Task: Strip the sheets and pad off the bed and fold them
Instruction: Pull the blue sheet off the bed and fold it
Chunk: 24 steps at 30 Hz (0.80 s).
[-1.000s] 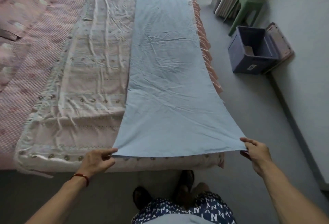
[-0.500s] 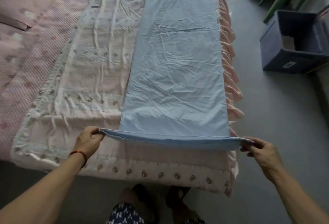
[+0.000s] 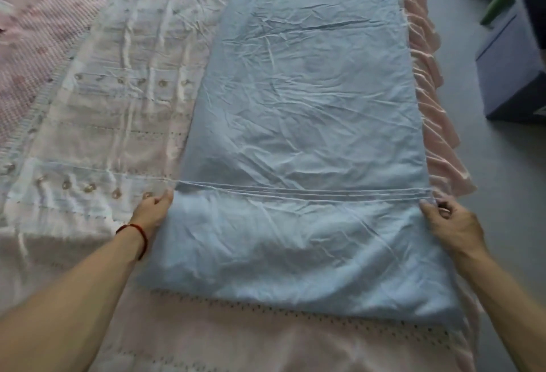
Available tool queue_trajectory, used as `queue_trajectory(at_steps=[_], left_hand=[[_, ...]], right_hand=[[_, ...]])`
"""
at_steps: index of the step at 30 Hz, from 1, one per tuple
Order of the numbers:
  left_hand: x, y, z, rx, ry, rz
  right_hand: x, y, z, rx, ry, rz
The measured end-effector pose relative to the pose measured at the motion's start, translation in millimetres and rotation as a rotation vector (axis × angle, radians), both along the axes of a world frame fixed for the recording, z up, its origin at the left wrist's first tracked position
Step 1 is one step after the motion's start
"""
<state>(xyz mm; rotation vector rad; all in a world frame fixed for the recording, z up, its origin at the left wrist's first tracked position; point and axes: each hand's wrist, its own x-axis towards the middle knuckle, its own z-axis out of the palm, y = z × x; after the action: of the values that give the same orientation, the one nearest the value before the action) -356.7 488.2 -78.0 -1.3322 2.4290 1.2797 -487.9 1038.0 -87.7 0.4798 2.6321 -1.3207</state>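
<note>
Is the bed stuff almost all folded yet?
Not yet. The blue sheet already lies in a long strip. Left hand and right hand are laying its near end over itself. The white eyelet sheet and pink checked cover remain spread out.

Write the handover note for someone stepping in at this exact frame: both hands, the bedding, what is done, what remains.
Left hand pinches the left corner of the blue sheet's folded-over end; right hand pinches the right corner.
The blue sheet lies as a long strip on the white embroidered cover, along the bed's right edge.
Done: the sheet is narrowed lengthwise, and its near end is laid over the strip.
Left: keep folding the blue sheet toward the far end, then strip and fold the white embroidered cover and the layers beneath.
</note>
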Motion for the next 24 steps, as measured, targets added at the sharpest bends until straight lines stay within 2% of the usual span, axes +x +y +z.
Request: queue_trajectory(at_steps=[4,7,11,15,19,22,24], left_hand=[[21,1,-13,-0.021,0.008,-0.015],[35,8,-1,-0.091,-0.084,-0.145],[35,23,12,-0.151,-0.055,-0.155],[25,21,9,-0.049,-0.026,-0.054],[-5,0,0,-0.053,-0.032,-0.09],[-21,-19,-17,0.154,0.09,0.005],[-30,-14,-14,0.111,0.085,-0.001]], right_hand=[[29,5,3,-0.082,-0.064,-0.048],[72,9,15,0.07,-0.15,0.042],[94,12,16,0.215,-0.169,0.061],[73,2,22,0.237,-0.227,0.07],[27,-17,27,0.239,-0.147,0.045],[2,-22,16,0.357,-0.21,0.06],[-2,-25,13,0.427,-0.224,0.073]])
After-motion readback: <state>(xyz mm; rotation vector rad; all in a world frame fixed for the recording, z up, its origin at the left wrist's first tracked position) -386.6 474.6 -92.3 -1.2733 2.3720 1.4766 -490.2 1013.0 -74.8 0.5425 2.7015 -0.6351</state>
